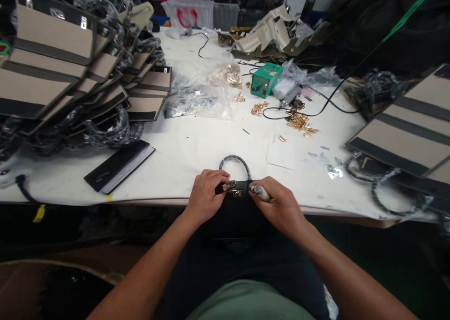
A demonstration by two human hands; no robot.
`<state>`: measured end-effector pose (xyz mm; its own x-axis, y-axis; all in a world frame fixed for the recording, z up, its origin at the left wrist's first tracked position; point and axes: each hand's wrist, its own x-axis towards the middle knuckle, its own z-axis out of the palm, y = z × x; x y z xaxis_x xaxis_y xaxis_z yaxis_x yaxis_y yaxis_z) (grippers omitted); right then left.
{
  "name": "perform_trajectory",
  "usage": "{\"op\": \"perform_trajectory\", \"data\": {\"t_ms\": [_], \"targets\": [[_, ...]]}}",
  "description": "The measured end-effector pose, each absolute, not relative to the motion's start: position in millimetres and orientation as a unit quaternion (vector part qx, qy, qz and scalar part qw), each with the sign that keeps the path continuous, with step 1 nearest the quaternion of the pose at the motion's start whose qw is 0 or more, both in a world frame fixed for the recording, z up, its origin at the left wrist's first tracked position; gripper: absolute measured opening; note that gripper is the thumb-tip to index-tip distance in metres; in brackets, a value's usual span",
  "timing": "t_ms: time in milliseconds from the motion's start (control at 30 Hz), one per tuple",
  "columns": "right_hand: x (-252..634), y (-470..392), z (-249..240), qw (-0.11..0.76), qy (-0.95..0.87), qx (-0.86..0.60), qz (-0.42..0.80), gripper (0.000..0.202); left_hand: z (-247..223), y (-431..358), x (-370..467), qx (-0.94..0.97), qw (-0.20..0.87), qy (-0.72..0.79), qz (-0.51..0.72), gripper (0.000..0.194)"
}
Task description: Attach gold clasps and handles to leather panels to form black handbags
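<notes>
— At the near edge of the table (211, 144), how far along is that black bag (237, 217) between the hands?

— Partway, I'd judge. Its looped handle (233, 157) and gold clasp (236, 193) are on.

— And the hands?

— Left hand (206, 194) pinches a dark strap (220, 188) with a metal end; right hand (281, 199) is wrapped around a pale tool (260, 192), its tip by the handle's base. Touching? I can't tell.

— What's left?

— That strap looks unfastened, beside the clasp. Loose gold pieces (300, 123) lie farther back.
</notes>
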<state>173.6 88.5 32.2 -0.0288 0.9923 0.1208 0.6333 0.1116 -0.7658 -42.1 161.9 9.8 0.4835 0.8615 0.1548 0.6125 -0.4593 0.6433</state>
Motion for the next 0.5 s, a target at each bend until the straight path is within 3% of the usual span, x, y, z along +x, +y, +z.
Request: {"op": "perform_trajectory", "data": {"t_ms": [100,500], "targets": [[182.1,94.3,39.0,0.376,-0.612,-0.639,0.275,0.009,9.2,162.7,-41.1,0.818,0.258,0.453,0.243,0.015],[185.2,106.3,51.5,0.301,-0.593,-0.68,0.308,0.016,6.4,163.4,-44.2,0.811,0.279,0.438,0.271,0.017]]}}
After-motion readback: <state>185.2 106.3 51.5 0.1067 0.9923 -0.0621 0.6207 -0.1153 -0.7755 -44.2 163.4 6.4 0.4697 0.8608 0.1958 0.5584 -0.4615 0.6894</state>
